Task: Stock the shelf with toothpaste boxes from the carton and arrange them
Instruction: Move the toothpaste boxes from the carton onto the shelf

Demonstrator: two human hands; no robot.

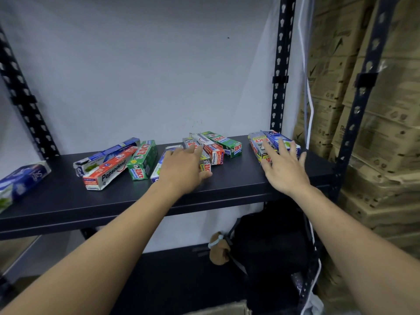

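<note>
While both hands (181, 169) (284, 169) spread flat, toothpaste boxes (213, 148) lie beneath.

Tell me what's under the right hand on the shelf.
The right hand lies flat, fingers spread, on two toothpaste boxes at the shelf's right end: a red box and a blue box. Their near ends are covered by the hand.
</note>
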